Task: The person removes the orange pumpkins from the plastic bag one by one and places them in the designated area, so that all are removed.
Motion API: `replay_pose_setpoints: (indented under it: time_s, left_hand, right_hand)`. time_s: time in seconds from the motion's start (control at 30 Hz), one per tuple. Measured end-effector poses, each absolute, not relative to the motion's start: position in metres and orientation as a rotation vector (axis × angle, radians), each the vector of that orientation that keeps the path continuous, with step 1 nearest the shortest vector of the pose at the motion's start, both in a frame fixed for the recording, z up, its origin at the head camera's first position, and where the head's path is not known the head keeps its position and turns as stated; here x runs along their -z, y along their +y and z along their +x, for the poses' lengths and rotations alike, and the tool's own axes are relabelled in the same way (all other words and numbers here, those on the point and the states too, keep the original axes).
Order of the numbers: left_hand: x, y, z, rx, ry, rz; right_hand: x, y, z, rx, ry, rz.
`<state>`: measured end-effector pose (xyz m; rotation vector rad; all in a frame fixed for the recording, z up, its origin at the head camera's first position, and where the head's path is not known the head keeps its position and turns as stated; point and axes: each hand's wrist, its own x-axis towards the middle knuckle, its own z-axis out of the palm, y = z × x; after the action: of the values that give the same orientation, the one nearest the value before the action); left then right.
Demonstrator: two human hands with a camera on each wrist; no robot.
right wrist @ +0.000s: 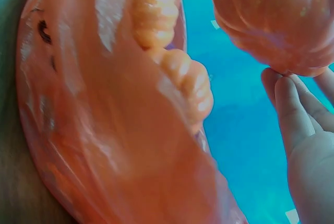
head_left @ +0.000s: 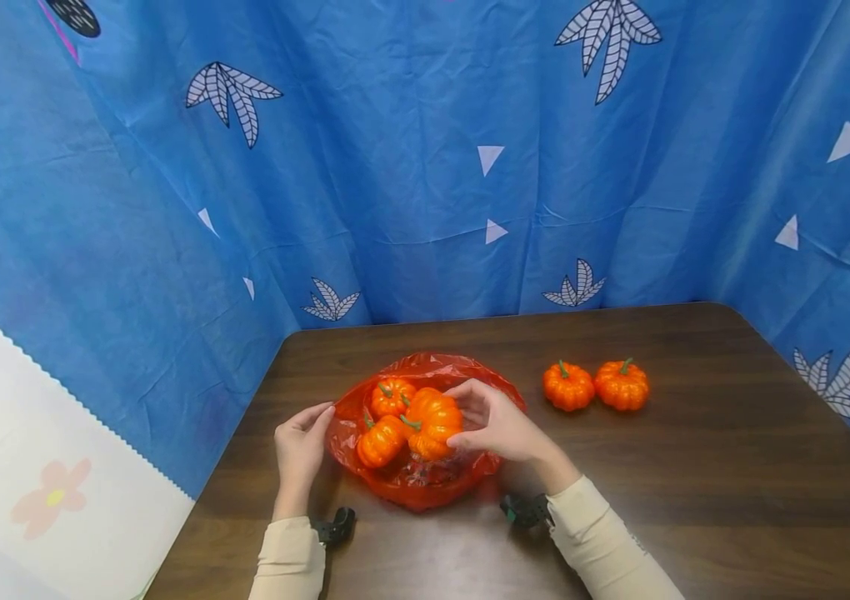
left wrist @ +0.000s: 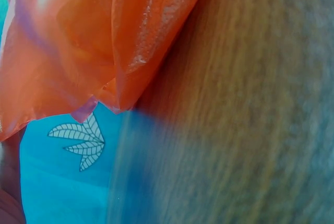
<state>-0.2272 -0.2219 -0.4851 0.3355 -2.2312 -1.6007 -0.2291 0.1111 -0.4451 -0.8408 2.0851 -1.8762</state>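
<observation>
A red plastic bag (head_left: 425,496) lies spread with its mouth up on the table. Its left rim is pinched by my left hand (head_left: 300,446). My right hand (head_left: 503,425) grips a small orange toy pumpkin (head_left: 436,425) over the bag's mouth, thumb and fingers on its right side. In the right wrist view this held pumpkin (right wrist: 276,20) appears raised above the bag's edge. Inside the bag sit another pumpkin (head_left: 392,398) at the back and one (head_left: 380,443) in front of it, both green-stemmed. Red film (left wrist: 68,51) fills the upper left of the left wrist view.
Two more pumpkins stand side by side to the right of the bag, a left one (head_left: 569,386) and a right one (head_left: 622,386). The brown wooden table (head_left: 732,500) ends at a blue patterned curtain (head_left: 425,167) behind. A white cloth (head_left: 35,467) hangs at the left.
</observation>
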Motion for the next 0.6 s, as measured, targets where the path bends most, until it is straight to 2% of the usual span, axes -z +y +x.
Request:
replay_pose_setpoints:
  time_s: [0.6]
  left_hand:
    - [0.485,-0.220,-0.225,1.599,-2.227,0.322]
  right_hand:
    - [0.437,0.136,-0.233,1.986,2.146,-0.782]
